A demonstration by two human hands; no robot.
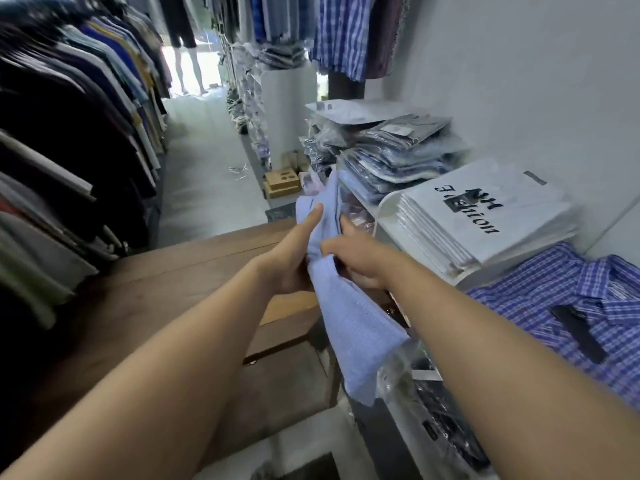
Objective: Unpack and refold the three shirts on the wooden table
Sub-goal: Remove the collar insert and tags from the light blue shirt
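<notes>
A light blue shirt (353,327) hangs bunched in the air between both hands, above the right end of the brown wooden table (166,292). My left hand (294,254) grips its upper part from the left. From the right, my right hand (360,261) grips the same bunch of cloth. The shirt's lower end drapes down toward clear plastic wrapping (398,372) at the table's right edge. A blue checked shirt (568,306) with a black tag lies folded on the white shelf to the right.
A rack of hanging clothes (69,140) lines the left side. On the white shelf stand a stack of white printed bags (478,216) and bagged shirts (391,157). A narrow floor aisle (204,161) runs ahead. Checked shirts (339,32) hang above.
</notes>
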